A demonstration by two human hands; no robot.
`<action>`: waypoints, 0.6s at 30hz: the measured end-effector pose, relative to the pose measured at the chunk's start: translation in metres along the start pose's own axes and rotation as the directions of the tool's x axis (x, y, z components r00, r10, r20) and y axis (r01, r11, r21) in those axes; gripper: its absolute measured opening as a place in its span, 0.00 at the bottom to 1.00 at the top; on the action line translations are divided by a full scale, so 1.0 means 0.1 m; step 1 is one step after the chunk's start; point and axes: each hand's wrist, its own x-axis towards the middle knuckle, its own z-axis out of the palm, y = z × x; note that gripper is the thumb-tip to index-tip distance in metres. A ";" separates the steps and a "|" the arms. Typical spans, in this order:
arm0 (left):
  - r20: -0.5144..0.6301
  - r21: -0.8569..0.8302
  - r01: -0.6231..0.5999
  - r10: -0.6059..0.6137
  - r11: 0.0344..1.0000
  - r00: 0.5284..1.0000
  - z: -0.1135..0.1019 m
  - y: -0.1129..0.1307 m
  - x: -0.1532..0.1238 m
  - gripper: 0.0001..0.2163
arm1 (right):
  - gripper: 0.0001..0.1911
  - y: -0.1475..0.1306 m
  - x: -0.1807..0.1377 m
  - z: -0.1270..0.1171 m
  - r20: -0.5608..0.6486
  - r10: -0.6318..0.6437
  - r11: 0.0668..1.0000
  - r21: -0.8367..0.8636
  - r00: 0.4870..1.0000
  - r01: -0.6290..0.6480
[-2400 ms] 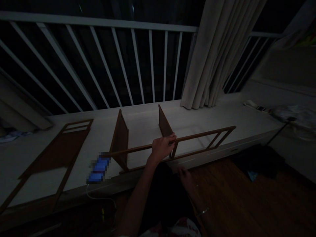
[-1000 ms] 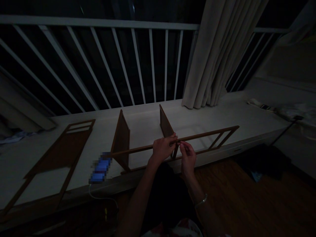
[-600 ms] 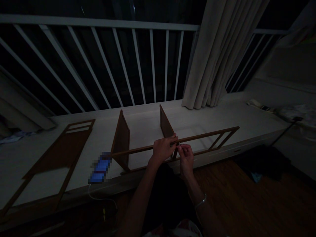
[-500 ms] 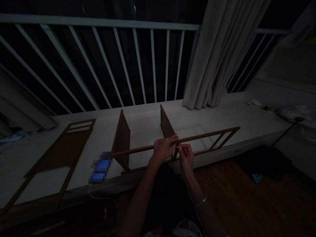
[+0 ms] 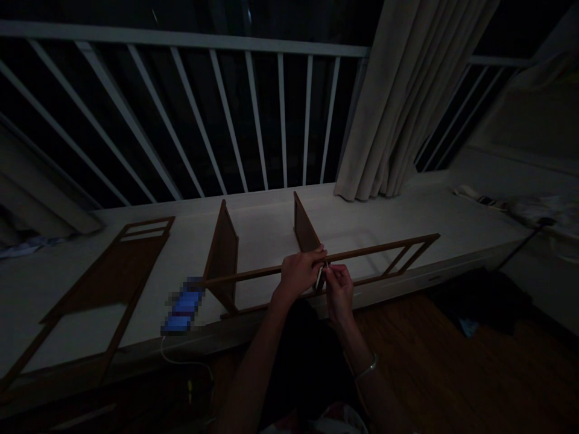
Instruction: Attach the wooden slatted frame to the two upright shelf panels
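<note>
A brown wooden frame (image 5: 380,248) lies on its side along the white ledge, with one upright panel (image 5: 223,250) at its left end and a second panel (image 5: 306,224) near its middle. My left hand (image 5: 298,272) is closed over the upper rail where the middle panel meets it. Just right of that joint, my right hand (image 5: 340,290) pinches a small shiny piece at the underside of the rail. The fingers and the dim light hide most of this piece, and I cannot tell its kind.
A second wooden frame (image 5: 106,271) lies flat on the ledge (image 5: 266,226) at the left. A lit phone (image 5: 181,310) with a white cable is near the ledge's front edge. White railings (image 5: 283,120) and a curtain (image 5: 375,120) stand behind. Dark cloth (image 5: 484,301) lies on the wooden floor.
My right hand has shifted slightly left, and a light strip now shows between the hands below the joint. My left hand keeps its hold on the rail.
</note>
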 end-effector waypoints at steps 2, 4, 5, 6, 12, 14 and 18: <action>-0.009 0.002 -0.004 0.004 1.000 1.000 0.01 -0.01 0.00 0.14 | 0.10 0.00 0.00 0.01 -0.003 -0.005 1.000 0.001 1.000 0.005; -0.009 0.006 -0.002 0.002 1.000 1.000 0.02 -0.02 0.01 0.14 | 0.10 -0.01 0.00 0.02 -0.009 0.003 1.000 0.010 1.000 -0.003; -0.008 0.006 -0.003 0.003 1.000 1.000 0.02 -0.02 0.01 0.14 | 0.10 -0.01 0.00 0.02 -0.011 0.012 1.000 0.020 1.000 -0.012; -0.008 0.005 -0.002 0.003 1.000 1.000 0.03 -0.02 0.01 0.14 | 0.11 -0.02 0.00 0.02 -0.011 0.025 0.999 0.031 1.000 -0.024; -0.006 0.002 -0.008 0.008 1.000 1.000 0.02 -0.03 0.01 0.14 | 0.11 -0.01 0.02 0.01 -0.021 0.099 0.993 0.059 0.995 -0.098; 0.000 0.002 -0.004 0.004 1.000 1.000 0.02 -0.02 0.01 0.14 | 0.11 0.00 0.03 0.00 -0.028 0.110 0.991 0.076 0.993 -0.108; 0.008 0.002 0.004 -0.005 1.000 1.000 0.02 -0.01 0.01 0.14 | 0.09 -0.01 0.03 0.00 -0.012 0.123 0.985 0.123 0.992 -0.120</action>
